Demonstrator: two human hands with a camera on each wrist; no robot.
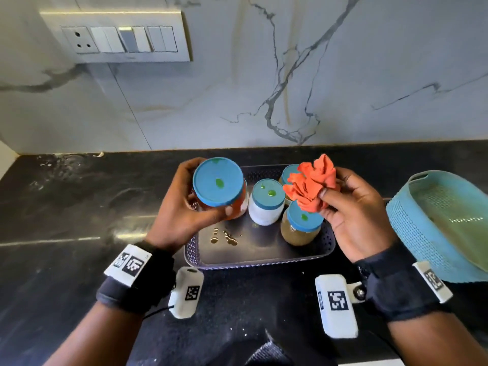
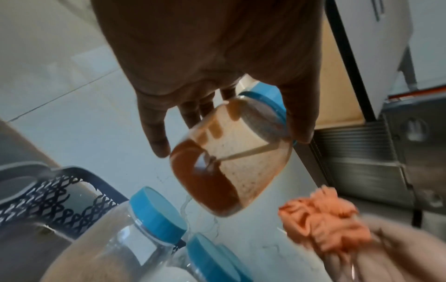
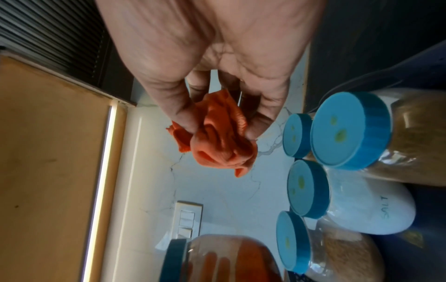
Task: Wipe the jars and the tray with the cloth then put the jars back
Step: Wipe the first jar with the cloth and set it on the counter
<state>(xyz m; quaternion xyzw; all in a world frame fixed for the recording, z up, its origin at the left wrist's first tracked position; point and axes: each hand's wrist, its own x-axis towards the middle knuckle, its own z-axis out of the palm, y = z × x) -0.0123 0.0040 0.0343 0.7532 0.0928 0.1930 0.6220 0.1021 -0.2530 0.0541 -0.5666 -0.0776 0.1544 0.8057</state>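
Above the tray (image 1: 260,261), a red-powder jar (image 1: 235,204) is gripped by the left hand (image 1: 184,210), raised and tilted; the cloth (image 1: 313,184) is bunched in the right hand (image 1: 353,212). A slip is risked under wiping pressure; green lid blobs may be smeared.

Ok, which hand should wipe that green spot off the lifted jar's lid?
Right. The right hand already grips the orange cloth, bunched beside the lid. The left hand is wrapped round the red-powder jar, holding it above the tray.
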